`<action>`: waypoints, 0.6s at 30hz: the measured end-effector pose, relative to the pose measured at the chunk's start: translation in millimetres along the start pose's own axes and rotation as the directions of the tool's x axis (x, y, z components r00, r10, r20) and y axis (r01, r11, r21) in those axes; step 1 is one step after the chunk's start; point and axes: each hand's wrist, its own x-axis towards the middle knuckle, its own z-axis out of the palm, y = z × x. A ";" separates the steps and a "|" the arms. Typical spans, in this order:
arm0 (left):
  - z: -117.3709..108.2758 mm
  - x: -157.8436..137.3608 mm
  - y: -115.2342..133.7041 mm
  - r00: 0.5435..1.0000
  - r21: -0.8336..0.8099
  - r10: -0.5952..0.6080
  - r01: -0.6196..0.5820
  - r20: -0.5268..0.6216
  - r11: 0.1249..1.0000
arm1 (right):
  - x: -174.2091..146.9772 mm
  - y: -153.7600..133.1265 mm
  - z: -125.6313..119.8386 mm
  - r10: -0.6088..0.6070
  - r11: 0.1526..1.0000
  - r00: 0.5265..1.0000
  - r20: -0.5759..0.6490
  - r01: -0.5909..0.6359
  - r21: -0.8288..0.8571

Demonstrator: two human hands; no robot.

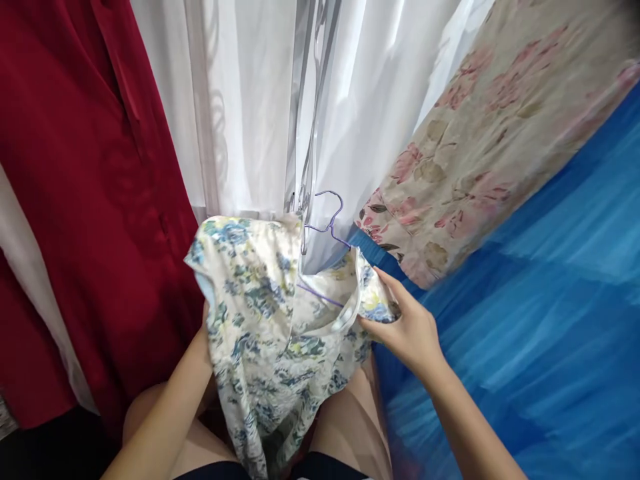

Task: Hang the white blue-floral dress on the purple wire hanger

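A white sleeveless dress (255, 300) with a blue, green and yellow floral print hangs in front of my lap. Its neckline gapes, and a thin purple hanger (330, 229) shows inside it, the hook standing up above the collar. My right hand (413, 327) pinches the dress at the shoulder on the right, thumb below and fingers above. On the other side, my left hand (205, 323) is up against the dress near the armhole; its fingers are hidden behind the cloth. The lower part of the dress drops between my legs.
A dark red garment (145, 220) hangs at left. White curtains (255, 100) hang straight ahead, with metal strips or rods (309, 113) between them. At right are a pink-flowered cloth (465, 160) and a sheer bright blue fabric (540, 300).
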 end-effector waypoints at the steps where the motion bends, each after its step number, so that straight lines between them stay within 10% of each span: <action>1: -11.2 -8.4 -3.1 1.000 -0.045 -0.009 0.008 -0.030 0.999 | 8.6 0.7 -2.1 0.013 1.000 1.000 -0.002 -0.013 -0.024; 7: -51.9 -60.3 -40.9 0.977 -0.032 -0.003 -0.004 -0.215 0.999 | 40.4 3.6 -12.4 -0.061 0.996 0.998 0.005 0.061 -0.068; 18: -40.3 -79.8 -50.4 0.992 0.109 -0.074 0.085 -0.104 0.990 | 47.1 -8.5 -26.8 0.007 0.987 0.999 -0.041 -0.013 -0.158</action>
